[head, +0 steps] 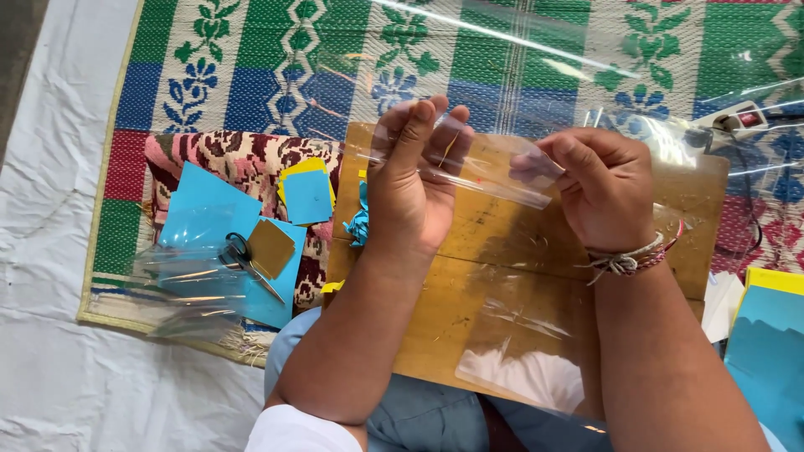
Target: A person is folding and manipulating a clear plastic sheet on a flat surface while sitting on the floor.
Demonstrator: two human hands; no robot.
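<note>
My left hand (414, 180) and my right hand (603, 188) are raised over a wooden board (469, 285) on my lap. Both pinch a clear plastic strip (494, 172) stretched between them, the left at its left end, the right at its right end. A larger clear plastic sheet (519, 351) lies on the board under my right forearm. A small blue paper piece (358, 224) sits at the board's left edge beside my left wrist.
Left of the board, blue paper sheets (209, 209), yellow and blue squares (306, 192), a brown square (271, 248), scissors (243, 255) and clear plastic lie on a patterned cloth. A woven mat (251, 59) covers the floor. More blue and yellow sheets (770, 335) lie at right. A power strip (741, 117) sits at the far right.
</note>
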